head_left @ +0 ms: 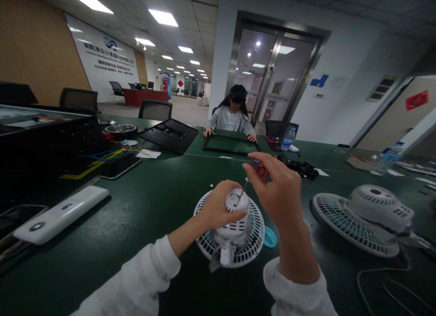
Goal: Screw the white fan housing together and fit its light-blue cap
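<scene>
White plastic motor housing [235, 227] of small desk fan, upright on round white fan grille [255, 236], lower centre, on green bench mat [160, 243]. L hand [221, 206] clasped round housing top; R hand [275, 191] pinching thin screwdriver [242, 192], tip at top opening. Prob. light, brittle; best held round body, not by grille ribs.

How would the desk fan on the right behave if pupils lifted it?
The desk fan would probably feel heavier at its motor housing, so it may tip that way. Its thin plastic grille looks light and likely flexes under pressure.
</scene>
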Demonstrator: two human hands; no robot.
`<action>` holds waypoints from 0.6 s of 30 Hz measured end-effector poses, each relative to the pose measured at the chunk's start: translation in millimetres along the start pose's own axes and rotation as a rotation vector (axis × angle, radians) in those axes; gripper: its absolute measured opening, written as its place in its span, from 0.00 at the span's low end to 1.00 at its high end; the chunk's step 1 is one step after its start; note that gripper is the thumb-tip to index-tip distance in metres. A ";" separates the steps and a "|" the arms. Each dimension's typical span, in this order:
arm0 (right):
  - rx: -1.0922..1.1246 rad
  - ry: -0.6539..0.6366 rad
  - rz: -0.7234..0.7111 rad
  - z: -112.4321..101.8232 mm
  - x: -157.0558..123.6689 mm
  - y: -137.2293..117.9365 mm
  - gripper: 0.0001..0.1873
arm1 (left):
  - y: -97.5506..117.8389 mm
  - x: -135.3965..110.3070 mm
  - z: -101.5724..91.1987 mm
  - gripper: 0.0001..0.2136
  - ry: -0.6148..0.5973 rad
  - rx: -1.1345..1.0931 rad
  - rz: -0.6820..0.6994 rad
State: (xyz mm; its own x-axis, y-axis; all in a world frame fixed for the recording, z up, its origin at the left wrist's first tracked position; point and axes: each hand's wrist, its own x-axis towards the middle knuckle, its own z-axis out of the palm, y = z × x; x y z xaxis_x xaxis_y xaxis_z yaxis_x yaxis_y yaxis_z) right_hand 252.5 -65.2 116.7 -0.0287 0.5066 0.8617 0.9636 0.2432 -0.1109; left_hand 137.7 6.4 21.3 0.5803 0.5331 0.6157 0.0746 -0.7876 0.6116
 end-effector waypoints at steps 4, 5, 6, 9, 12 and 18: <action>-0.033 0.001 -0.002 0.2 -0.6 3.0 0.09 | -0.4 -0.2 0.6 0.22 0.005 -0.004 0.000; -0.043 0.011 0.003 -0.2 -0.8 4.6 0.09 | -0.5 -0.3 0.7 0.22 0.004 -0.002 0.000; -0.054 0.028 0.014 -1.0 -1.0 6.6 0.09 | -0.5 -0.3 0.7 0.22 0.003 -0.001 -0.002; -0.072 0.105 0.099 -6.3 -0.7 16.1 0.09 | -0.1 -0.5 0.1 0.22 -0.006 0.003 -0.018; -0.049 0.188 0.227 -14.1 -0.6 33.4 0.08 | 1.2 -0.3 -1.3 0.22 -0.020 0.006 -0.040; -0.080 0.055 0.512 -11.4 -34.1 92.2 0.09 | 2.5 -0.5 -3.0 0.22 -0.043 -0.044 -0.075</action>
State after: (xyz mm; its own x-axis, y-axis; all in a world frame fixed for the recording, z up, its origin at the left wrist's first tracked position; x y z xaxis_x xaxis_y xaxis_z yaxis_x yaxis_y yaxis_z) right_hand 345.3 -69.5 82.8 0.4633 0.4992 0.7322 0.8680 -0.0892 -0.4885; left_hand 135.1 5.1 24.0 0.6089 0.5754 0.5460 0.0841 -0.7313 0.6769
